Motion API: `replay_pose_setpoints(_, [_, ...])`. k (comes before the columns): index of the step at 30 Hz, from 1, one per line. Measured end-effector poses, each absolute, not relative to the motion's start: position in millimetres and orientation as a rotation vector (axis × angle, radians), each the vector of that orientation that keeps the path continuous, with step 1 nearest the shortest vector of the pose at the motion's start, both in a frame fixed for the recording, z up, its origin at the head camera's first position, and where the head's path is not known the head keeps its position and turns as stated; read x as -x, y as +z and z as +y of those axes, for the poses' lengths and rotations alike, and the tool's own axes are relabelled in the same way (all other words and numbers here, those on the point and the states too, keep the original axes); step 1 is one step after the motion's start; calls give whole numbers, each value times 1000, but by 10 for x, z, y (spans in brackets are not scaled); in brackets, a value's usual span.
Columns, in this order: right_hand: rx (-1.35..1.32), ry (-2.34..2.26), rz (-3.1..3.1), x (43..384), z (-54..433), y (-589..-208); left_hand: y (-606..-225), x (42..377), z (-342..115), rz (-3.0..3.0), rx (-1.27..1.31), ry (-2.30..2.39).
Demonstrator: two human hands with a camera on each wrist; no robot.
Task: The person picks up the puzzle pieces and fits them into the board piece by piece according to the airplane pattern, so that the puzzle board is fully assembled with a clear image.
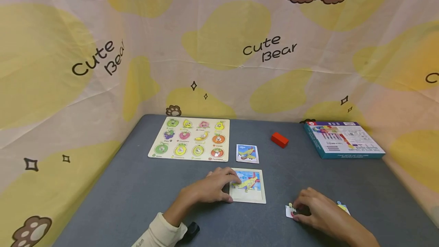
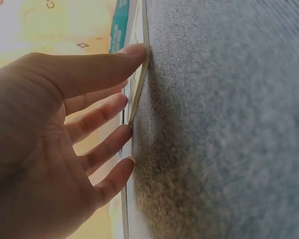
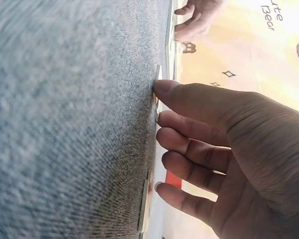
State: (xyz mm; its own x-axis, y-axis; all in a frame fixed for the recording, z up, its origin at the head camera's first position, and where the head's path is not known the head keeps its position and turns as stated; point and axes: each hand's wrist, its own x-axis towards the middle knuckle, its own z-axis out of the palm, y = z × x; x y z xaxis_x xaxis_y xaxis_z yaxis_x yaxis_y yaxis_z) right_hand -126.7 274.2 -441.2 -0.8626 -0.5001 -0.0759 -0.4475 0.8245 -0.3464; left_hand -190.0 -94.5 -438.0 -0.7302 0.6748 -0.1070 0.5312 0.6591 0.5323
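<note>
A shallow wooden puzzle tray [image 1: 247,196] lies on the dark table, with airplane puzzle pieces [image 1: 249,180] filling its upper part and a bare strip along the bottom. My left hand [image 1: 214,185] rests at its left side, index finger over the picture and thumb [image 2: 132,54] against the edge; the other fingers extend loosely. Further right, my right hand [image 1: 317,210] pinches a small white-edged puzzle piece [image 1: 289,212] between thumb [image 3: 167,87] and index finger, low over the table. Another colourful puzzle piece [image 1: 344,207] shows partly behind that hand.
A card with an airplane picture [image 1: 247,153] lies beyond the tray. Back left is a fruit picture board [image 1: 192,138]. A red block [image 1: 279,140] and a flat teal-edged box [image 1: 344,140] stand back right. A printed cloth [image 1: 219,48] hangs behind the table.
</note>
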Motion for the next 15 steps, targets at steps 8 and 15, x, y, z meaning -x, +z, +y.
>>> replay_pose_setpoints(8, [735, -492, 2866, 1264, 2689, -4406, -4374, 1897, -938, 2584, -938, 699])
replay_pose_setpoints(15, [776, -481, 2904, 1316, 2595, -4389, -4502, 1950, -971, 2585, -981, 750])
